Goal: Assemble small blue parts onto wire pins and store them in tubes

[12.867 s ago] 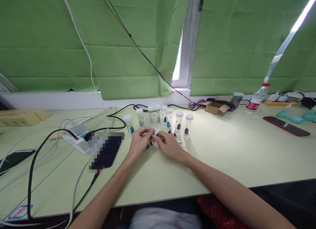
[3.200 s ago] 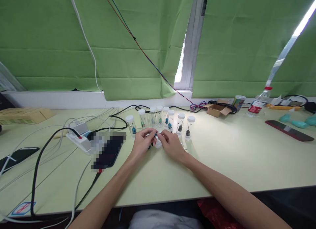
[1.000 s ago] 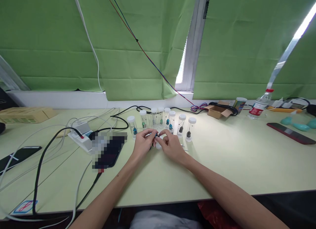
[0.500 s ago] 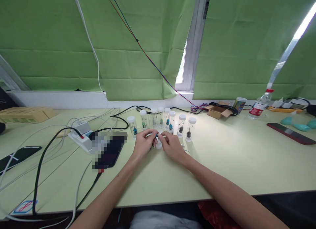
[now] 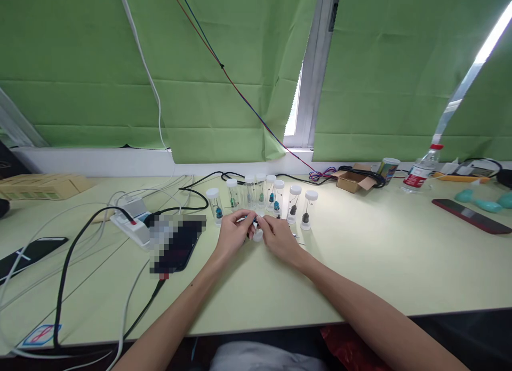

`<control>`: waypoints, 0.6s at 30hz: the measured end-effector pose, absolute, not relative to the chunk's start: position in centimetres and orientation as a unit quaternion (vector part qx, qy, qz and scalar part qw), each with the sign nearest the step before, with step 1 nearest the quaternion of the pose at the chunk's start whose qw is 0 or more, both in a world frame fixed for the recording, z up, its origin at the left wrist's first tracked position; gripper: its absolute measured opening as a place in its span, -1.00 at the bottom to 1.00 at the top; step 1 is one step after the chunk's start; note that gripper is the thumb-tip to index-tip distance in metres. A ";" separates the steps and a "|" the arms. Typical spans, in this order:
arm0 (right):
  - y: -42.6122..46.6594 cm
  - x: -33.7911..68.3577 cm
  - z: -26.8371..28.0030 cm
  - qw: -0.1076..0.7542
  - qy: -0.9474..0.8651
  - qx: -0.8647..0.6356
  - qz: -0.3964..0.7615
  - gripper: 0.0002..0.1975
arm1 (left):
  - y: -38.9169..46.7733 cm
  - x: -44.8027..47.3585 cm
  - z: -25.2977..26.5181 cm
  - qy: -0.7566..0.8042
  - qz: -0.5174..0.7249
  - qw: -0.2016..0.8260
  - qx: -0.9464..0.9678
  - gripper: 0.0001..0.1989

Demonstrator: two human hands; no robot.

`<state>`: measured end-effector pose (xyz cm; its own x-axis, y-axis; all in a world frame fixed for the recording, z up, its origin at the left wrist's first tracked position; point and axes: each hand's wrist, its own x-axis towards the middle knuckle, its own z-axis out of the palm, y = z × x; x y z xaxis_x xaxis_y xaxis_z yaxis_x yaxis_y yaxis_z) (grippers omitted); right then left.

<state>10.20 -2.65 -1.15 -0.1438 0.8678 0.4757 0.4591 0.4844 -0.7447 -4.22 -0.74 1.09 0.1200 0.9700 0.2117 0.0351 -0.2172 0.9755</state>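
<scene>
My left hand (image 5: 232, 232) and my right hand (image 5: 280, 236) meet over the table. Their thumbs and forefingers are pinched on a small blue and dark piece (image 5: 255, 220), mostly hidden by the fingertips. Beneath them a whitish round end (image 5: 258, 235) shows, probably of another tube. Just beyond stand several clear tubes with white caps, among them one with a blue piece (image 5: 215, 207) on the left and one with a dark piece (image 5: 309, 211) on the right. Thin metallic bits (image 5: 296, 236) lie beside my right hand.
Left of my hands lie a partly blurred phone (image 5: 182, 248), a white power strip (image 5: 134, 227) and tangled cables. An open cardboard box (image 5: 351, 181), a paper cup (image 5: 388, 171) and a water bottle (image 5: 419, 171) stand toward the back right. Farther right rests a red-edged phone (image 5: 471, 216).
My fingertips have shifted very slightly around the small piece, and more of its dark part shows between them. The tubes and everything else have stayed in place.
</scene>
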 end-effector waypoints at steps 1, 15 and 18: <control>-2.7 10.2 -1.2 0.468 -0.720 -0.462 0.221 -0.61 | -0.7 -4.2 1.1 0.427 0.513 0.456 0.589 -0.73; -2.8 10.1 -1.1 0.470 -0.717 -0.456 0.239 -0.73 | -0.4 -4.3 0.7 0.428 0.513 0.460 0.585 -0.72; -2.9 10.2 -0.8 0.463 -0.723 -0.460 0.227 -0.62 | -0.5 -4.2 0.8 0.430 0.508 0.463 0.586 -0.72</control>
